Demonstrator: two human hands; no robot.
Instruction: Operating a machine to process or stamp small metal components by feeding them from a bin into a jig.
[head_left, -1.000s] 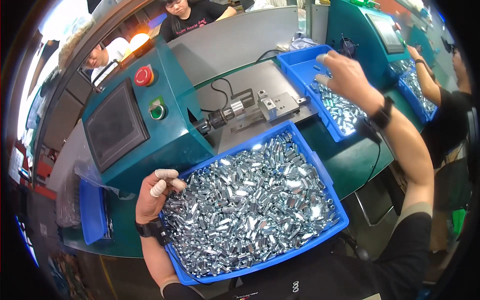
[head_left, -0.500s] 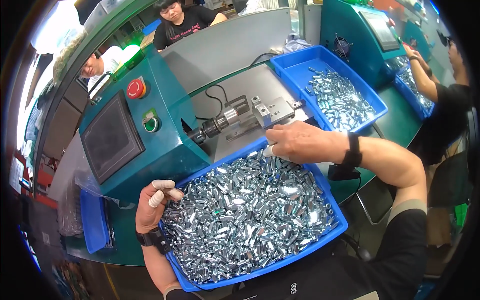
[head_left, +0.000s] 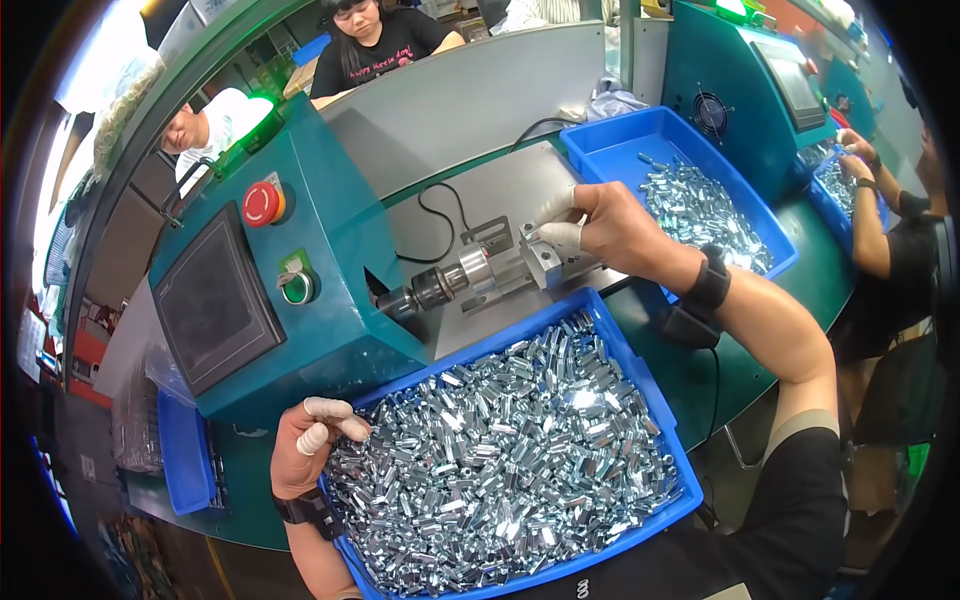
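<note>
My right hand (head_left: 625, 235) is over the metal clamping block (head_left: 541, 262) of a bench machine. White finger cots cover its thumb and forefinger, which are bent toward each other in a pinch. A small metal bit shows by the fingertips; whether it is held or part of the block I cannot tell. My left hand (head_left: 303, 445), also in white finger cots, is curled at the left rim of a blue tray (head_left: 672, 405). Anything inside its fingers is hidden. Shiny hexagonal metal standoffs (head_left: 500, 450) fill this tray.
The green machine (head_left: 335, 250) has a dark screen, a red stop button (head_left: 263, 203) and a chuck (head_left: 432, 288) facing the block. Behind my right hand, a second blue tray (head_left: 615, 150) holds more metal pieces. Several people sit around, one working at another machine on the right.
My right hand has risen from the far edge of the full tray to the clamping block. My left hand stays at the tray's left rim. The view has shifted slightly.
</note>
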